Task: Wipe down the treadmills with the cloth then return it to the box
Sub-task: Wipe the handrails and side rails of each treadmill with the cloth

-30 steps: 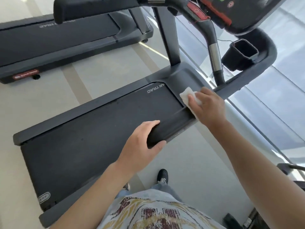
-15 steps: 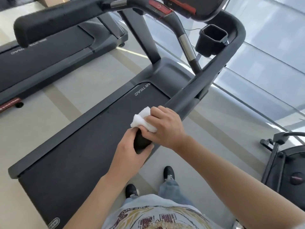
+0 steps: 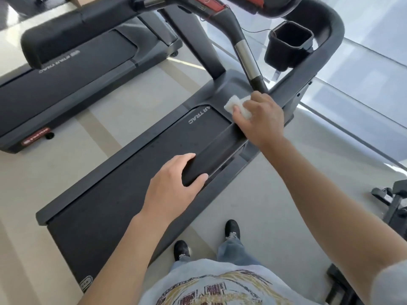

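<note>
A: Why is your right hand (image 3: 258, 119) curled like that?

B: You're pinching the folded white cloth (image 3: 236, 106) and pressing it onto the padded black side handrail (image 3: 211, 157) of the nearer dark grey treadmill (image 3: 132, 172), up by its front end, so the wipe gets pressure.

A: And your left hand (image 3: 174, 186)?

B: It grips the handrail's near end, thumb under, probably to brace you while you lean.

A: The second treadmill (image 3: 66, 84)?

B: Across the pale floor, apart. The brown cardboard box (image 3: 78, 0) barely shows beyond it.

A gym: two treadmills (image 3: 123, 164) side by side on a pale floor (image 3: 123, 89).
</note>
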